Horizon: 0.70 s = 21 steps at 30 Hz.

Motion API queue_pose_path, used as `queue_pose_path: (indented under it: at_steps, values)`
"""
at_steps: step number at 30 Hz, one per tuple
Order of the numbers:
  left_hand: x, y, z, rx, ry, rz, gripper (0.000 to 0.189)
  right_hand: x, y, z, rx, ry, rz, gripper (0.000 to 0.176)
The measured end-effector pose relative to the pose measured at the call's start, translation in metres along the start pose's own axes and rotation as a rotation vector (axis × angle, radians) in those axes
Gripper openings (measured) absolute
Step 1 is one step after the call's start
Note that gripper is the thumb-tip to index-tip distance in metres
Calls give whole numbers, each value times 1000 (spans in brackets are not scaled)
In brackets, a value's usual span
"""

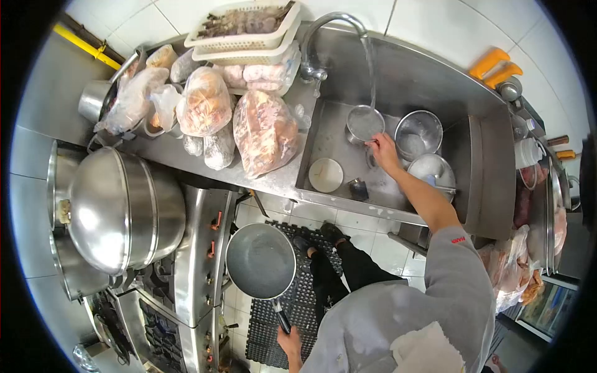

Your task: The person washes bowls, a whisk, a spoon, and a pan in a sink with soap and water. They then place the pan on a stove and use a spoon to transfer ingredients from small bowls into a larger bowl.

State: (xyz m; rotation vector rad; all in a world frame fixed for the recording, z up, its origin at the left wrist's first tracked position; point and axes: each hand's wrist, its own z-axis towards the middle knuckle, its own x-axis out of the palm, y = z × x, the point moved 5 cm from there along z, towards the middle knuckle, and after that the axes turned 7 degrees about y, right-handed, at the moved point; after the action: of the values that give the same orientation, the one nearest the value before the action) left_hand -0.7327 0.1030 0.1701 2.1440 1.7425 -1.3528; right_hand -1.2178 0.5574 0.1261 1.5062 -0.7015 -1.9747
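My left hand (pixel 289 343) is wrapped round the black handle of a grey frying pan (pixel 260 261), which hangs over the floor mat beside the stove. The pan looks bare inside. Stretched out over the sink, my right hand (pixel 385 151) has its fingers closed at the near edge of a small metal pot (pixel 364 124). Water from the curved tap (pixel 337 18) runs into this pot. Right of it in the sink is a metal bowl (pixel 418 135), with another round metal vessel (pixel 430 168) below. A white bowl (pixel 326 174) sits at the sink's left.
Bagged meat (pixel 264 133) and other plastic bags crowd the counter left of the sink, near stacked white baskets (pixel 245 41). A large domed steel pot (pixel 118 211) stands by the stove. Orange-handled tools (pixel 494 67) are behind the sink's right end. A black mat (pixel 273 336) covers the floor.
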Motion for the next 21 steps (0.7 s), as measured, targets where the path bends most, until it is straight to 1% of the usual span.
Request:
queue_pose_path:
  at_steps: [1, 2, 5, 6, 9, 10, 13, 14, 17, 18, 21]
  values:
    - [-6, 0, -4, 37, -41, 7, 20, -6, 7, 2, 9, -3, 11, 10]
    - [-12, -3, -7, 133, -72, -14, 20, -12, 14, 3, 16, -3, 23, 9]
    - [-31, -27, -14, 176, -140, -31, 19, -24, 24, 10, 26, -3, 166, 11]
    - [-39, -43, -19, 113, -143, 15, 18, -29, 26, 14, 18, -15, 154, 12]
    - [-50, -43, -15, 205, -188, 58, 18, -44, 36, 15, 26, -27, 122, 13]
    - [-52, -45, -17, 184, -182, 8, 19, -51, 42, 17, 39, -22, 115, 13]
    - [-57, -56, -16, 216, -188, 9, 20, -75, 55, 24, 37, -60, 157, 13]
    - [-54, -39, -5, 207, -176, 1, 22, -84, 58, 26, 31, -85, 180, 13]
    - [-45, -8, 20, 183, -151, -53, 27, -115, 71, 36, 8, -83, 77, 13]
    - [-52, -42, 3, 196, -165, 63, 32, -124, 74, 42, -13, -87, 72, 14]
    - [-48, -40, 13, 292, -186, 79, 35, -143, 82, 49, -26, -87, 65, 17]
